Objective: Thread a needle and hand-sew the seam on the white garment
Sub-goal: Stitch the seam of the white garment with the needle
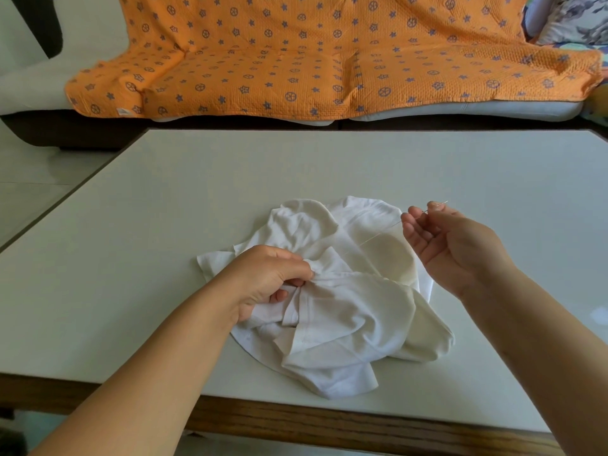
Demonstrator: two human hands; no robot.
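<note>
1. A pale table is carrying the work, with an orange patterned throw lying over the sofa at the far side.
2. The white garment is lying crumpled on the near middle of the table, between your two forearms.
3. Your left hand is gripping a bunched fold at the garment's left part, with thumb and fingers curled round the cloth.
4. Your right hand is hovering just off the garment's far right edge. Its thumb and forefinger are pinching the needle, and the other fingers are lying loose with the palm turned left.
5. A fine thread is running in a straight line from the right hand, leftward and nearer, toward the fold at your left thumb. Where it enters the cloth is too fine to tell.
6. The needle is lying almost level, its long axis slanting from near left to far right and one end poking out to the far right. Which end is the eye cannot be told.
7. The held fold is sitting left of and nearer than the needle hand, down the line of the thread. The next stitch is likely calling for the right hand to bring the needle back along that line.
</note>
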